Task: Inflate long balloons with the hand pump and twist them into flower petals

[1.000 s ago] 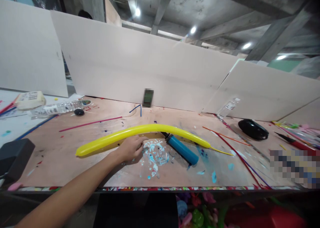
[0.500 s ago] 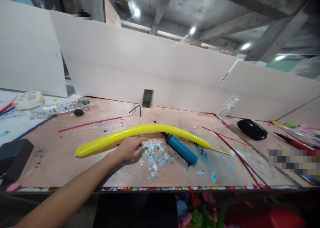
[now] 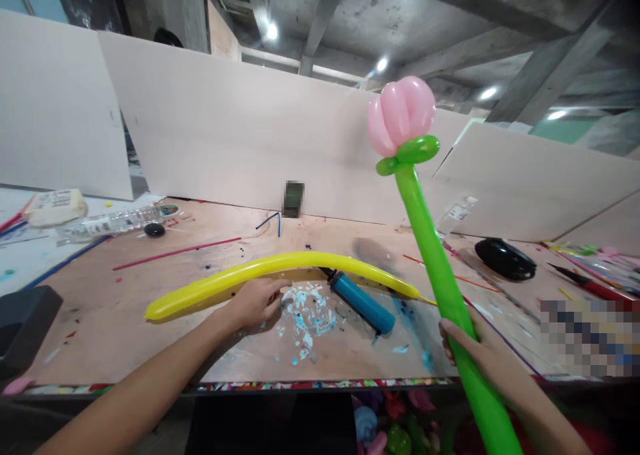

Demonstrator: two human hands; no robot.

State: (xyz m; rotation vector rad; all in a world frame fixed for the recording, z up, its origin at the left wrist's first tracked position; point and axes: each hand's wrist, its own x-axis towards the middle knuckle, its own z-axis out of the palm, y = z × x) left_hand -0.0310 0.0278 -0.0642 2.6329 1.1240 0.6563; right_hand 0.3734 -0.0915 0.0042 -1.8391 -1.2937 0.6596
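My right hand is closed around the green stem of a balloon flower. Its pink bloom stands up in front of the white board, tilted a little left, with green leaves under it. The stem's lower end runs out of view at the bottom. My left hand lies on the table just below a long yellow balloon, index finger stretched out and the other fingers loosely bent, nothing seen in it. A blue balloon pump lies right of that hand, its black end by the yellow balloon.
White boards wall off the table's back. Pale blue and white scraps lie near the left hand. Plastic bottles, a black rounded object, thin uninflated balloons and a dark grey box sit around. Colourful balloons are below the table's front edge.
My right hand has come into view from the lower right, holding up the balloon flower. My left hand stays in place beside the yellow balloon.
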